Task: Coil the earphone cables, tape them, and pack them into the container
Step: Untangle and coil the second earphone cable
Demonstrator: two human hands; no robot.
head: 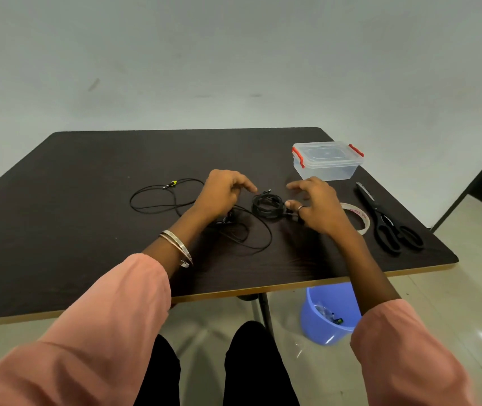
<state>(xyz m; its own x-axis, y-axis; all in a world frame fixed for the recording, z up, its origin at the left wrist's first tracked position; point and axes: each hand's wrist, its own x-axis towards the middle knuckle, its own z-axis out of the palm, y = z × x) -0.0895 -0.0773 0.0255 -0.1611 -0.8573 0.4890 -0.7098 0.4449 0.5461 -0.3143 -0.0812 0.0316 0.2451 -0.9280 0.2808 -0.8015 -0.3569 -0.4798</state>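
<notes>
So the tight little coil of black earphone cable (268, 205) sits mid-table, right between my hands, and from what I can see it's wound but has no tape on it yet. My left hand (222, 192) hovers at its 9 o'clock, fingers curled but loose, not pinching anything I can make out. My right hand (316, 203) is at its 3 o'clock, fingers spread open, thumb tip just beside the coil's edge; can't tell if it's actually touching.

A second black earphone cable with a yellow-tipped plug (165, 197) sprawls uncoiled from 9 o'clock round to 6 o'clock of the coil, so that one's all still to do.

The roll of clear tape (358, 219), partly hidden behind my right hand, lies at 3 o'clock, with the black-handled scissors (386, 219) beyond it. The clear plastic container with red clips (327, 161) is up at 1 o'clock, lid on, looks empty.

I'd say roughly a quarter done: one coil made, then taping, the second cable, and packing left.
</notes>
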